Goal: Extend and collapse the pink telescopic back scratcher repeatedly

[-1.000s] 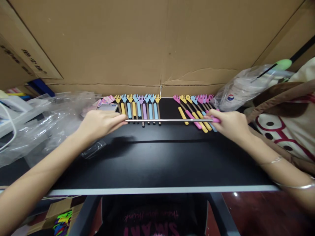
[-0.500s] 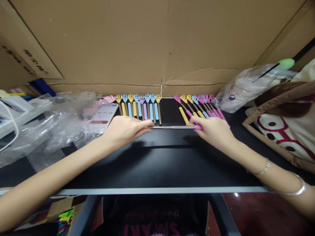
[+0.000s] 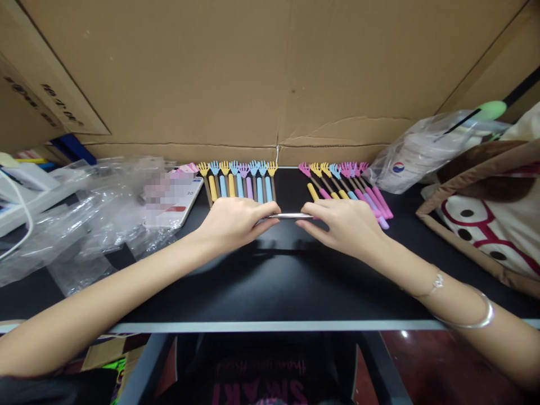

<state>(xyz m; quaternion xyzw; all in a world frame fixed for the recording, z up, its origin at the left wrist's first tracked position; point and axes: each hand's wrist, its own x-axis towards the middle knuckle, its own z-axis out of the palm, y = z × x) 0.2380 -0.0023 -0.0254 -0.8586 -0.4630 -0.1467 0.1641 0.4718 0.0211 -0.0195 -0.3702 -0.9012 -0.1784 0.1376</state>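
While both hands meet mid-table, the left hand and right hand pinch opposite ends of a thin silver telescopic metal rod, held level just above the black tabletop, near two far rows of pastel hand-shaped back scratchers.

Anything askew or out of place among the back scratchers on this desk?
Yes. The right group lies fanned and slanted, unlike the straight left row. One metal rod lies crosswise between left hand and right hand.

Left hand and right hand pinch a short metal rod between them — over the black table.
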